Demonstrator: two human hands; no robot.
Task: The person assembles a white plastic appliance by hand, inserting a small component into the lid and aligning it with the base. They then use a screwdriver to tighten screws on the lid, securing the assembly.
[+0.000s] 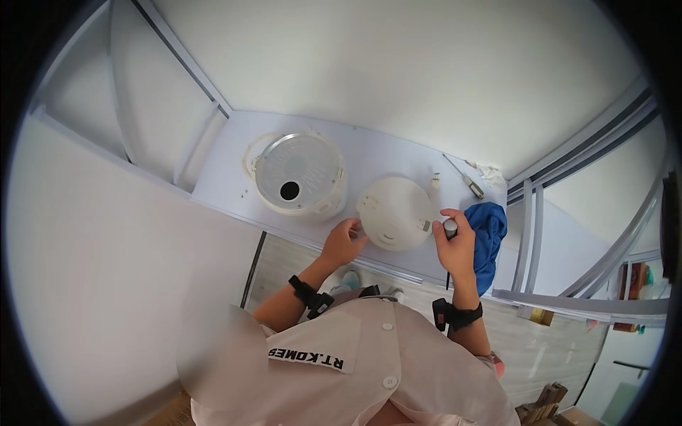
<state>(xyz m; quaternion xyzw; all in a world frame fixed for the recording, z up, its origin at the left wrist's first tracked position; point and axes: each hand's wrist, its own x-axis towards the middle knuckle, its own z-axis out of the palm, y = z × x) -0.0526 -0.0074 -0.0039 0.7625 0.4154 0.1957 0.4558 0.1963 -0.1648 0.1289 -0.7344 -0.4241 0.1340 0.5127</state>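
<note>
A round off-white cover (395,211) lies on the light table, with small fittings along its rim. At its near left edge, my left hand (344,243) rests with bent fingers and thumb against the rim. My right hand (456,245) is closed around a screwdriver (450,227), beside the cover's right edge. The handle's grey end points up and a thin dark shaft shows below the hand. To the left stands a white round appliance body (298,174), like a rice cooker, with a metallic disc on top and a dark round hole in it.
Blue cloth (487,241) is bunched at the table's right end. Behind it lie another screwdriver (472,186) and crumpled white material (490,174). A narrow white piece (435,186) is beside the cover. Small screws (245,192) lie left of the appliance. White panels and metal frames surround the table.
</note>
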